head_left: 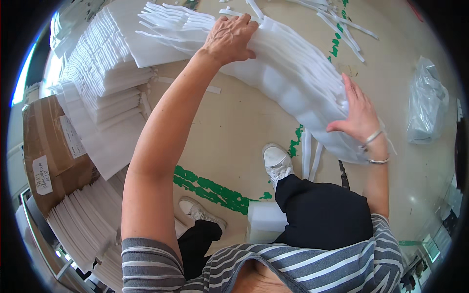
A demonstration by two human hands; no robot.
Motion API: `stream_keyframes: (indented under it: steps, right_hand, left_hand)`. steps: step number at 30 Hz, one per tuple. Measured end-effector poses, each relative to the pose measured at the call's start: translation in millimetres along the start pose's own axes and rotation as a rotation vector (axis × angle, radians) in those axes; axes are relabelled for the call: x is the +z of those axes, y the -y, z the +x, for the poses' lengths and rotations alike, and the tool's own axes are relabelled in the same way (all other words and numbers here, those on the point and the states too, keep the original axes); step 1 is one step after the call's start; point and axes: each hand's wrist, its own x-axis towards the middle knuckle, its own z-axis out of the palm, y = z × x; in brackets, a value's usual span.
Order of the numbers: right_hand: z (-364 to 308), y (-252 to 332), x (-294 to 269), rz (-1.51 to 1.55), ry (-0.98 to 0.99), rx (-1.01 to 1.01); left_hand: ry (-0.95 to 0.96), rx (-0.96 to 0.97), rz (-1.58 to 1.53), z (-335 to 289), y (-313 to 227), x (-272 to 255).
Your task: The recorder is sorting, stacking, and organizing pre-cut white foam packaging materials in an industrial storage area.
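A long, bent bundle of thin white foam sheets [278, 80] stretches in front of me from the upper middle down to the right, its far edge layered and wavy. Over its top edge curls my left hand [232, 39], gripping the sheets with the thumb on the near side. Against the bundle's right end rests my right hand [359, 110], the fingers stretched out and the thumb spread apart from them. A bracelet circles the right wrist. Beyond the left hand, the sheets split into loose narrow strips [178, 18].
A tall stack of folded white foam [100, 68] stands at left above a cardboard box [61, 141]. More sheets [88, 219] lean below it. Loose foam strips [342, 34] and a clear plastic bag [427, 105] lie on the floor. A white roll [264, 219] is by my leg.
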Motion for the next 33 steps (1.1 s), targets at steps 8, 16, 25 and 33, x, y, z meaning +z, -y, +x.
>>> stream_keyframes:
  steps: [8, 16, 25, 33]
  right_hand:
    - [-6, -12, 20, -0.106, -0.102, 0.155]
    - [-31, -32, 13, -0.218, -0.094, 0.262]
    - [-33, -84, -3, -0.088, -0.116, 0.615]
    - [-27, -106, 6, -0.124, -0.048, 0.776]
  left_hand:
    - [0.064, 0.043, 0.184, -14, 36, -16]
    - [0.061, 0.098, 0.011, -20, 54, -12]
    - [-0.199, 0.341, 0.083, -23, 55, -29]
    - [-0.062, 0.651, 0.189, -75, -10, -66]
